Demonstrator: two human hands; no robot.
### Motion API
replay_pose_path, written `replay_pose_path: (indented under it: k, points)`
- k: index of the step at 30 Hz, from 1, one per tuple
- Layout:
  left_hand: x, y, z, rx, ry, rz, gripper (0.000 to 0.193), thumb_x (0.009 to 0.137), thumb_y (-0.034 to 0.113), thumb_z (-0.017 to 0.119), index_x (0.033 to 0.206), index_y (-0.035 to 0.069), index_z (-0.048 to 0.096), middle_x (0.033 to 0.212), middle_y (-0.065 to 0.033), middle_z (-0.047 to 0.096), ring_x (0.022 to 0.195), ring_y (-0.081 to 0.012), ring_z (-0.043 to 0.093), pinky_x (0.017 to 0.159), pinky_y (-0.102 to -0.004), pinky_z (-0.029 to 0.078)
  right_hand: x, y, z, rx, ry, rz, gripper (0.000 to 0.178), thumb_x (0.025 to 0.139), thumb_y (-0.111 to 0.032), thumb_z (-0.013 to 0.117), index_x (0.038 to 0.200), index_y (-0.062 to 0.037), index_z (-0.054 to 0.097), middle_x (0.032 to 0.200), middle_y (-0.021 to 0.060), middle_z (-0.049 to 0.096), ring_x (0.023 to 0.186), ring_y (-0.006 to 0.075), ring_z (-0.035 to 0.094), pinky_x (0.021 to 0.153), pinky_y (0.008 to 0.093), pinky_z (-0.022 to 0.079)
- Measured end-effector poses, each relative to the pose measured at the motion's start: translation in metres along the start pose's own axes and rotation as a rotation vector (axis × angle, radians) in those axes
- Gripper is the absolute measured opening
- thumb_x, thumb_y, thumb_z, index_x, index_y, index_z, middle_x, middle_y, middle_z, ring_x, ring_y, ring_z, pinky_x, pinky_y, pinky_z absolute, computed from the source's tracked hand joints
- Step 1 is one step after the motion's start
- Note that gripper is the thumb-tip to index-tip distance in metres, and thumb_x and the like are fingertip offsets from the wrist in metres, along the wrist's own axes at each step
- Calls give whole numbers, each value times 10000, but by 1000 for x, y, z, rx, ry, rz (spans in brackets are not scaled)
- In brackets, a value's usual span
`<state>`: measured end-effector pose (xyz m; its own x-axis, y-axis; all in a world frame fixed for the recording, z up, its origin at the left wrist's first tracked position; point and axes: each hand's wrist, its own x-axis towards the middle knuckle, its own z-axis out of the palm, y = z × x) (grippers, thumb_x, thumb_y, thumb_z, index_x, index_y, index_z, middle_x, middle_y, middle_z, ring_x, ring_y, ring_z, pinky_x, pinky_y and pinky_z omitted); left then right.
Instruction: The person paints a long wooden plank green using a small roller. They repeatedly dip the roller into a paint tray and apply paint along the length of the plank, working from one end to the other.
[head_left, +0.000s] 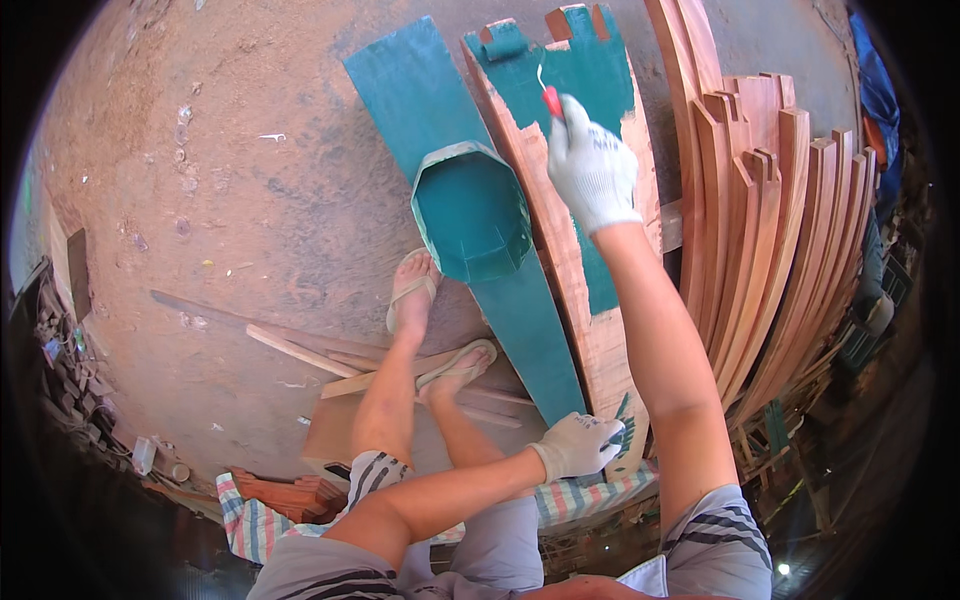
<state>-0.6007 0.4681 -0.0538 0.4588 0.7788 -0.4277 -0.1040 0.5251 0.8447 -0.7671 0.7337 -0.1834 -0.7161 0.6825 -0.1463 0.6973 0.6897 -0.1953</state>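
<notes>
My right hand point(592, 170), in a white knit glove, is closed around the red handle point(552, 100) of a small paint roller. Its teal-coated roller head point(503, 42) touches the far left end of a wooden board point(545, 190). Uneven teal paint covers the board's far part and a strip down its middle; other parts show bare wood. My left hand point(580, 445), also gloved, is closed at the near end of this board, beside dark teal marks point(622, 425). What its fingers hold is hidden. An octagonal paint container point(430, 225), teal inside, stands on a teal-painted board point(410, 85) to the left.
Many reddish wooden pieces point(740, 250) stand stacked along the right. Loose wooden strips point(290, 348) lie on the dirt floor point(250, 200) near my sandalled feet point(410, 290). A striped plastic sheet point(575, 503) lies at the near side, and a blue tarp point(877, 90) is at far right.
</notes>
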Motion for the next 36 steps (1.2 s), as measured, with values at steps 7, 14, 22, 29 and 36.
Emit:
replay_pose_path:
  k: [7, 14, 22, 29, 36]
  points:
    - [-3, -5, 7, 8, 56, -2, 338, 1054, 324, 630, 1253, 57, 688, 1062, -212, 782, 972, -407, 756, 883, -524, 591, -16, 2, 9, -96, -109, 21, 392, 1048, -293, 597, 1378, -120, 718, 858, 176, 790, 738, 354, 775, 668, 470, 602]
    - [-7, -3, 4, -19, 34, -31, 341, 1051, 316, 620, 1275, 67, 686, 1078, -208, 780, 1023, -402, 748, 911, -521, 583, -44, 7, 3, 51, -32, 38, 357, 1046, -280, 625, 1355, -119, 704, 884, 179, 792, 771, 373, 771, 701, 489, 599]
    - [-5, -9, 11, 9, 127, 51, 289, 1019, 290, 649, 1182, 55, 684, 948, -202, 775, 899, -400, 756, 827, -527, 588, 30, -16, 21, 52, 77, 2, 353, 1041, -305, 610, 1322, -133, 737, 857, 170, 792, 781, 366, 777, 693, 487, 597]
    - [-4, -2, 2, 3, 40, -14, 336, 1043, 312, 638, 1244, 47, 688, 1035, -200, 781, 965, -389, 756, 886, -504, 588, -44, 14, 3, -16, -81, 15, 339, 1033, -254, 634, 1341, -148, 730, 873, 167, 791, 770, 352, 772, 678, 481, 587]
    - [0, 0, 0, -12, 20, -28, 343, 1046, 308, 633, 1260, 45, 680, 1072, -204, 782, 986, -392, 757, 891, -517, 586, -50, 12, -4, 79, 39, -35, 321, 1035, -231, 647, 1333, -141, 728, 868, 158, 789, 763, 354, 768, 671, 467, 588]
